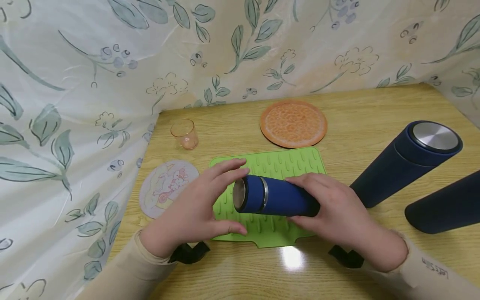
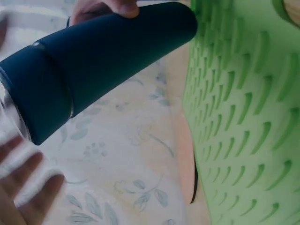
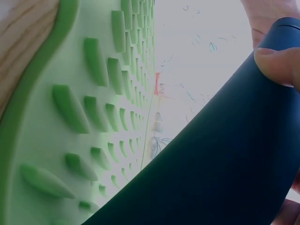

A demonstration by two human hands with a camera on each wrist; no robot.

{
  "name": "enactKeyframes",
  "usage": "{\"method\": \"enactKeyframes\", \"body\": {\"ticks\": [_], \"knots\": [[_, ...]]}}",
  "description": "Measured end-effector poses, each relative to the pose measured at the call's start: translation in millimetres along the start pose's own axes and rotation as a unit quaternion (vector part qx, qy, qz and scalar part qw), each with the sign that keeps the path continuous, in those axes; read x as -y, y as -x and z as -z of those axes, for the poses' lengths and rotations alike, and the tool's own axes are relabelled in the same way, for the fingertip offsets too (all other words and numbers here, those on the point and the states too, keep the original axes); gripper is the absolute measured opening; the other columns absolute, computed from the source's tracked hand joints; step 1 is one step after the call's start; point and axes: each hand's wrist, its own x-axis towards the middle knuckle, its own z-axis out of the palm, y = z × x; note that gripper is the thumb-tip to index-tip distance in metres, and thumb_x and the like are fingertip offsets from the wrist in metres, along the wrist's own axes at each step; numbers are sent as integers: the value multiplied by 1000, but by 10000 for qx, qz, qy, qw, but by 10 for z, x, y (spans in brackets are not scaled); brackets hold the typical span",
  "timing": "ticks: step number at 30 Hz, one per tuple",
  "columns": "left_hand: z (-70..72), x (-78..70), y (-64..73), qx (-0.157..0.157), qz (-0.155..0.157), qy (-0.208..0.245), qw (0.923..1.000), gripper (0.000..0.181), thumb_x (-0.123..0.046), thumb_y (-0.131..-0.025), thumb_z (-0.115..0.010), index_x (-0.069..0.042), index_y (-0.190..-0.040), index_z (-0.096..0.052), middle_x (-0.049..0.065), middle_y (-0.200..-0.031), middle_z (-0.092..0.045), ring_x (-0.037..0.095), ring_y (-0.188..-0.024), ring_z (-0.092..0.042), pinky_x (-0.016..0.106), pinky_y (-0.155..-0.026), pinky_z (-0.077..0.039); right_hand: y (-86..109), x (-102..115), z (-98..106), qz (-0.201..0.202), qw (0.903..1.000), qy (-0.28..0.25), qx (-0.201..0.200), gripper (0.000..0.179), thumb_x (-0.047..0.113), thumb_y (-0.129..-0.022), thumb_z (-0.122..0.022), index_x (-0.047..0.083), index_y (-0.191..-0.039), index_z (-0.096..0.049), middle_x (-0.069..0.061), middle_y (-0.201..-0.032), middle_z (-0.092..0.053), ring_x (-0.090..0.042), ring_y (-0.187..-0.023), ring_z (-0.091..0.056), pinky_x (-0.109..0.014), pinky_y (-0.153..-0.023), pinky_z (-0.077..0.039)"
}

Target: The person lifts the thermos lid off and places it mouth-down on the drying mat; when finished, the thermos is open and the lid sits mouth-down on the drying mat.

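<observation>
Gripping the blue flask (image 1: pixel 283 198) near its base, the right hand (image 1: pixel 335 208) held it tipped on its side over the green mat (image 1: pixel 275 238); fingers and thumb curled round the body. Silver-topped cap end pointed at the left hand (image 1: pixel 193 206), whose fingers were spread wide round that end, holding nothing. Left wrist view showed those fingers blurred and apart from the cap. Mat bore raised ridges and lay flat on the wood-grained surface (image 1: pixel 232 277). Orange round mat (image 1: pixel 294 123) lay just beyond its far edge. Clear pinkish cup (image 1: pixel 185 135) stood far left, a printed round mat (image 1: pixel 155 189) nearer, partly behind the left hand. Dark tall flask (image 1: pixel 397 166) stood right of the right hand; second dark flask (image 1: pixel 448 202) beyond it, cut off by the frame edge.
</observation>
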Motion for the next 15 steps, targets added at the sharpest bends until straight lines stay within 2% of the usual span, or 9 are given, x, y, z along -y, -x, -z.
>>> {"method": "enactKeyframes", "body": {"ticks": [2,4,7,10,15], "knots": [[-5,30,4,15,-570,148,9983,88,-17,-82,-99,-11,-158,-56,14,-170,-50,34,-157,-50,54,-121,-52,2,-12,6,-43,10000,13,3,83,26,-63,-109,16,-137,-73,1,-121,-79,-21,-109,-77,-49,-85,-66],[-9,50,-2,-8,-1043,224,9943,80,1,-84,-93,-12,-156,-60,15,-170,-50,35,-158,-50,52,-121,-52,5,-17,7,-46,10000,-9,16,84,24,-63,-109,15,-138,-73,0,-122,-79,-22,-109,-77,-51,-86,-66],[-14,63,-19,-85,-1399,270,9898,74,12,-85,-86,-11,-152,-65,17,-167,-54,36,-154,-54,49,-118,-54,14,-16,3,-56,10000,-11,44,84,23,-63,-109,16,-139,-72,0,-122,-79,-23,-109,-77,-52,-86,-66],[-15,54,-27,-169,-1258,328,9914,69,8,-84,-87,-10,-148,-68,17,-162,-59,34,-146,-62,45,-112,-60,21,-14,-1,-69,10000,11,43,84,23,-63,-109,16,-139,-72,0,-121,-78,-23,-109,-77,-52,-85,-65],[-19,17,-41,-255,-484,468,9974,66,-11,-83,-94,-9,-145,-70,11,-149,-69,24,-133,-70,40,-101,-64,26,-22,-20,-51,10000,32,1,83,25,-63,-109,16,-138,-73,1,-121,-78,-22,-109,-77,-51,-86,-65]]}}
